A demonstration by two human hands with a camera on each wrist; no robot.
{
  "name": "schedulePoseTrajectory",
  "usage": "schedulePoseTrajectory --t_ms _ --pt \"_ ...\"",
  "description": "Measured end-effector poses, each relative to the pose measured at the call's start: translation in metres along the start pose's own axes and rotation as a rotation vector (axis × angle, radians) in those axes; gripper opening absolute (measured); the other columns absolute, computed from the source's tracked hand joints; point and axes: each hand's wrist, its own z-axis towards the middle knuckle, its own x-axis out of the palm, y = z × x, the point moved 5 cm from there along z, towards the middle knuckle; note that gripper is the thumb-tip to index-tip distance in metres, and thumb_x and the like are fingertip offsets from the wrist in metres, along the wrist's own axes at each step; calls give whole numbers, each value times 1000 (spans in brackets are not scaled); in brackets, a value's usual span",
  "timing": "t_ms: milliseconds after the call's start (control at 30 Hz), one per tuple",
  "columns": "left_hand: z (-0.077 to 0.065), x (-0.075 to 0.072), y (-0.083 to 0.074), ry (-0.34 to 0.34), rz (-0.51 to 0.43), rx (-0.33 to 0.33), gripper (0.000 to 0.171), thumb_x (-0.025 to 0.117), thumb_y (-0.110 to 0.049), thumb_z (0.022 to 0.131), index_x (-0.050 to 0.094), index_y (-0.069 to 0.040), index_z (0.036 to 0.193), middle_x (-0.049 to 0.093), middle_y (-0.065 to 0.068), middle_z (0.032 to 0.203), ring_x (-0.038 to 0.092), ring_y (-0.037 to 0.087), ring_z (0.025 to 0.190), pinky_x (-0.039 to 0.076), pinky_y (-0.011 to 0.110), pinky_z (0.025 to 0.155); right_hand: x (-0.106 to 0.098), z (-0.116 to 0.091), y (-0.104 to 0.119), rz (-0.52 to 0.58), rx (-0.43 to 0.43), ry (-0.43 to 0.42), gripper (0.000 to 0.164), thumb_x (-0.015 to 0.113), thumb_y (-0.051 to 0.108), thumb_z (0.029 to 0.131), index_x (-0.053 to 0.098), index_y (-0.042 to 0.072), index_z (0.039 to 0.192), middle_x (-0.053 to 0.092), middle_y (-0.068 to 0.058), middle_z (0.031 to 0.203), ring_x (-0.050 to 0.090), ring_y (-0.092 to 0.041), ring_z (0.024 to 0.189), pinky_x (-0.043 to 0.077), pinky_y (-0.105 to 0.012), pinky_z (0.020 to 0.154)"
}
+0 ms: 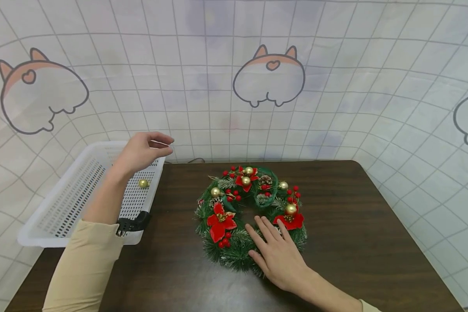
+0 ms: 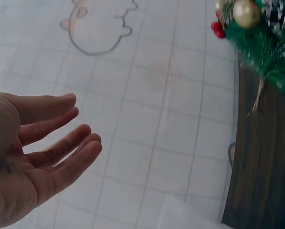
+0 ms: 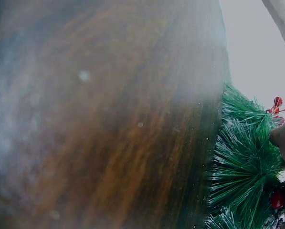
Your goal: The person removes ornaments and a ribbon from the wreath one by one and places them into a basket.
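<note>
A green Christmas wreath point(image 1: 238, 255) lies flat on the dark wooden table, trimmed with red poinsettias point(image 1: 220, 222), gold balls point(image 1: 290, 209), red berries and pinecones. My right hand point(image 1: 281, 258) rests on its lower right part, fingers spread and pointing toward the middle. In the right wrist view, green needles point(image 3: 247, 167) show beside a bit of that hand. Raised over the far right part of a white plastic basket, my left hand point(image 1: 146, 149) has nothing between its loosely bent fingers. Inside the basket, a single gold ball point(image 1: 143, 183) lies below the left forearm.
The white perforated basket point(image 1: 31, 234) stands at the left of the table point(image 1: 355, 208). A white gridded curtain point(image 1: 218, 117) with cartoon corgi prints hangs behind and along the sides. A thin dark cord point(image 1: 196, 159) shows at the table's back edge.
</note>
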Motion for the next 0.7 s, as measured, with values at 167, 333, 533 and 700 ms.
schedulePoseTrajectory --t_ms 167,333,533,700 --pt "-5 13 -13 -28 9 37 35 69 -21 101 66 -4 131 65 17 130 58 34 123 46 54 101 -1 0 0 3 4 5 61 51 45 108 40 15 159 31 -17 164 29 -34 150 19 -62 120" --pt "-9 26 -20 -59 16 66 30 70 -21 100 69 -7 126 68 14 124 61 31 118 51 51 92 0 1 0 10 8 12 61 49 45 108 40 15 160 29 -16 165 29 -34 150 19 -62 120" --pt "-12 50 -22 -46 17 128 24 71 -16 99 72 -5 121 71 13 118 66 31 111 54 49 89 0 1 1 14 6 10 61 50 45 108 40 15 159 30 -17 164 29 -34 151 19 -62 120" --pt "-14 73 -21 -9 -36 185 24 72 -11 97 71 -1 119 71 15 118 68 31 109 54 48 94 0 1 0 18 15 12 61 51 45 108 41 14 159 31 -18 164 29 -34 150 20 -62 119"
